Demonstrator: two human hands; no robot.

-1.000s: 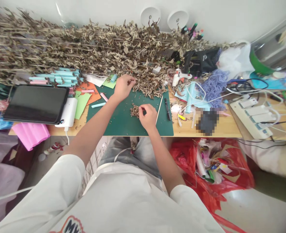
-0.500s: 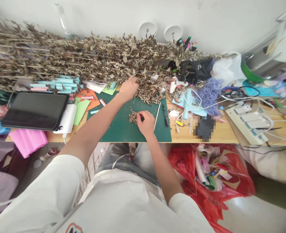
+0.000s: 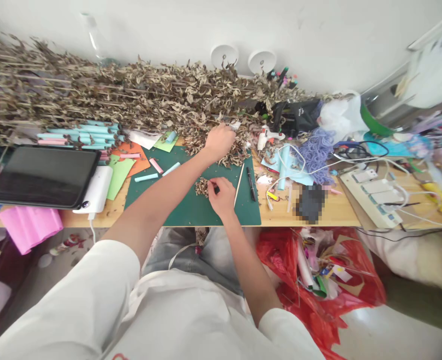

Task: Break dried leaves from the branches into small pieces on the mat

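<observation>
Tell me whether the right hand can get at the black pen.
Probably yes: the right hand is near the black pen, with only a thin pale stick lying between them on the green mat. Its fingers are at a small leaf clump, though.

Bright, soft light, with edges stretched and apparently blurred.

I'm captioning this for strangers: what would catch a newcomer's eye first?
Probably the broad bank of dried plants across the back of the table. Next, the green mat at the front, where the right hand meets a small leaf clump. The red bag below, toward the right, also stands out.
</observation>
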